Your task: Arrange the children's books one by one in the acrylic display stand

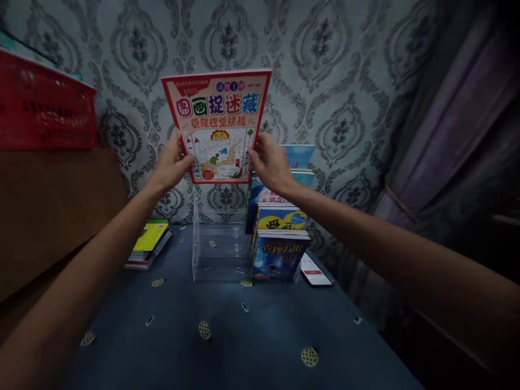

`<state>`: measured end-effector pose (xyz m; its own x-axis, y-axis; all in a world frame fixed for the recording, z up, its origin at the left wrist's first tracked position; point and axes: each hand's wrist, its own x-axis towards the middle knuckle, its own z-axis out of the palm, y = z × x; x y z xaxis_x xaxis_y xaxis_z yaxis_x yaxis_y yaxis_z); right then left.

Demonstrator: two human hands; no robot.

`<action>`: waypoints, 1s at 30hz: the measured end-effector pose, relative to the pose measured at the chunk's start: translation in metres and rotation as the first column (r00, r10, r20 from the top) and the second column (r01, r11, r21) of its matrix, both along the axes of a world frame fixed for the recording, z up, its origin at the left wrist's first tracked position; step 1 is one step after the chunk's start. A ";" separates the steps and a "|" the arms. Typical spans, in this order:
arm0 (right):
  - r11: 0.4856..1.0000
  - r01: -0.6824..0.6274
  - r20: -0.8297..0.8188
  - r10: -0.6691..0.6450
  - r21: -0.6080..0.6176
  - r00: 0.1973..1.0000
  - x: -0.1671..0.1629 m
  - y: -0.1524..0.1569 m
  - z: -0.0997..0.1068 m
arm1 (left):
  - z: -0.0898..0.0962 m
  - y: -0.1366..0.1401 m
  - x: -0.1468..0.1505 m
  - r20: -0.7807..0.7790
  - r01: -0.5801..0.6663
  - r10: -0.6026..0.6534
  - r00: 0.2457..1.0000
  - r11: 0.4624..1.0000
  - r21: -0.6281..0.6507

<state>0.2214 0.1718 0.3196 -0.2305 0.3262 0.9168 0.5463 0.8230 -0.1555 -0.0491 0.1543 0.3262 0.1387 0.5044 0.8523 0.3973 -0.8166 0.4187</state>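
Observation:
A red-bordered children's picture book is held up in front of the wall, its cover facing me and leaning slightly. My left hand grips its left edge, thumb on the front. On the opposite edge, my right hand pinches the book the same way. Below it stands a clear acrylic book rack with stepped tiers. Its right half carries several upright books, among them a dark blue book in front and a yellow-and-blue book behind. Taller blue books at the back are partly hidden by my right hand.
A small stack of books with a yellow cover lies left of the rack. A phone lies at the right on the dark blue tablecloth. A red basket sits on a brown box at left. A curtain hangs right.

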 end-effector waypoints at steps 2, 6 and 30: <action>0.999 0.032 0.016 -0.031 -0.017 0.999 -0.001 0.009 0.001 | -0.005 0.015 0.001 0.060 0.048 -0.046 0.997 0.998 -0.041; 0.994 0.083 0.027 -0.081 -0.067 0.996 -0.006 0.019 -0.006 | -0.020 0.035 0.001 0.174 0.089 -0.070 0.982 0.991 -0.103; 0.988 0.124 0.111 -0.113 -0.094 0.987 -0.001 0.063 0.018 | -0.041 0.060 0.002 0.233 0.149 -0.087 0.968 0.954 -0.259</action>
